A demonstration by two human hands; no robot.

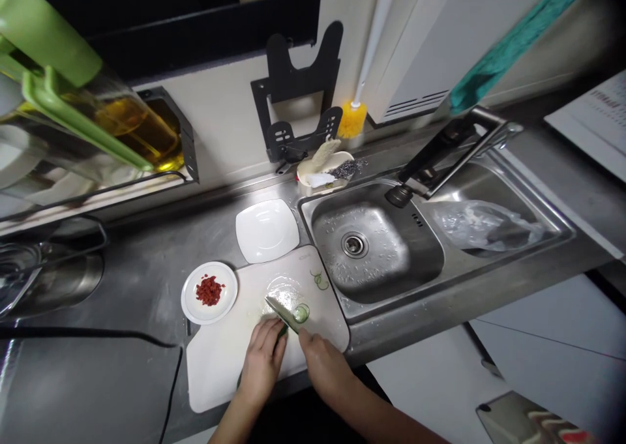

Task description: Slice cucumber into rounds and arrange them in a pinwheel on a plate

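Left hand (263, 358) pinches a dark green vegetable on the white cutting board (215, 366), right (327, 366) grips the steel knife (282, 315); thin slices lie cut, the held piece still uncut.

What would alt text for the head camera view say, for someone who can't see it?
The right hand holds a knife against a green vegetable steadied by the left hand on a white cutting board. Beyond are a plate of chopped red pieces, a bare white dish and, to the right, a steel sink.
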